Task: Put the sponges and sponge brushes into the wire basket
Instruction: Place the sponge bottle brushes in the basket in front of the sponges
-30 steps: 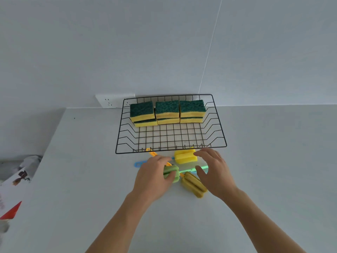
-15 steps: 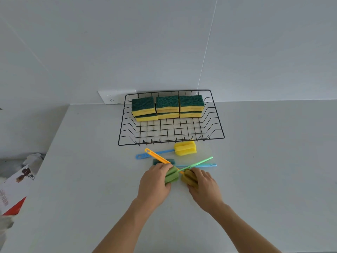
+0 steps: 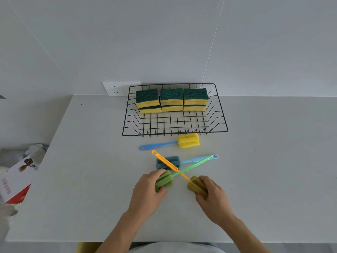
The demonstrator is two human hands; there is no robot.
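Sponge brushes were the holdup: left hand (image 3: pixel 145 190) had its fingers wrapped round the green-headed brush (image 3: pixel 164 181), right hand (image 3: pixel 212 198) round the olive-headed brush (image 3: pixel 197 185). Since half a second ago the heads got pulled apart, handles crossed, both low over the worktop (image 3: pixel 273 161). Sponges (image 3: pixel 171 100) sat stacked in the wire basket (image 3: pixel 221 131).

light: soft, even and pretty bright, no clear source
shadows: faint, just under the hands
glare: none on the white table (image 3: pixel 91 179)
edges: wide-angle bending, left clutter (image 3: pixel 16 172) smeared
focus: centre sharp
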